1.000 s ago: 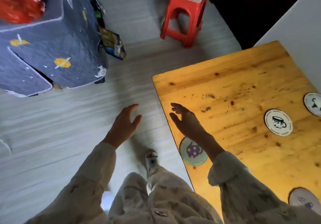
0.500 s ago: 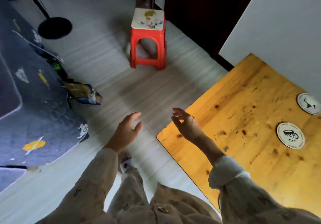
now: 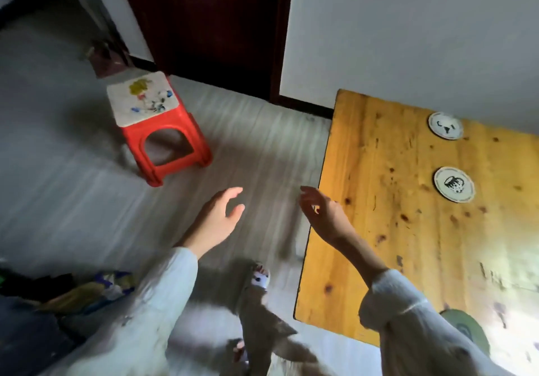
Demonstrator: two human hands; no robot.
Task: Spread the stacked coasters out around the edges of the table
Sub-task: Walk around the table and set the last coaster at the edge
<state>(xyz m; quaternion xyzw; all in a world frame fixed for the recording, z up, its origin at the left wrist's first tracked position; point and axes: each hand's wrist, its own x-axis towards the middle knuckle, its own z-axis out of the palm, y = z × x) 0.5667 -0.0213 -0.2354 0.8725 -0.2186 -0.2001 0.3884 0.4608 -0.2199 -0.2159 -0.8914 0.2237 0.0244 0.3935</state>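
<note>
A person in pale, loose sleeves is standing at the left edge of a yellow-orange wooden table (image 3: 379, 229) with dark knots in its grain, and both bare hands are hanging in the air, holding nothing. The left hand (image 3: 217, 221) is hovering over the grey striped floor (image 3: 73, 200) well clear of the table, its fingers (image 3: 232, 193) loosely spread and slightly curled, thumb apart from the rest. The right hand (image 3: 326, 215) is hovering just at the table's left edge, its fingers (image 3: 310, 193) open and gently bent, palm facing toward the left hand. Three coasters are lying on the tabletop, all apart from both hands: a round white coaster with a small dark mark (image 3: 445, 125) is sitting near the far edge by the white wall (image 3: 408, 25), a round white coaster with a black cup drawing (image 3: 453, 184) is lying nearer the person and a little inward from it, and a round greenish coaster (image 3: 466, 329) is lying at the near edge, partly hidden behind the right sleeve. A red plastic stool with a white patterned top (image 3: 160, 130) is standing on the floor to the left, in front of a dark red door (image 3: 204, 19). A foot in a white patterned slipper (image 3: 260, 278) is showing below the hands, and the whole view is blurred.
</note>
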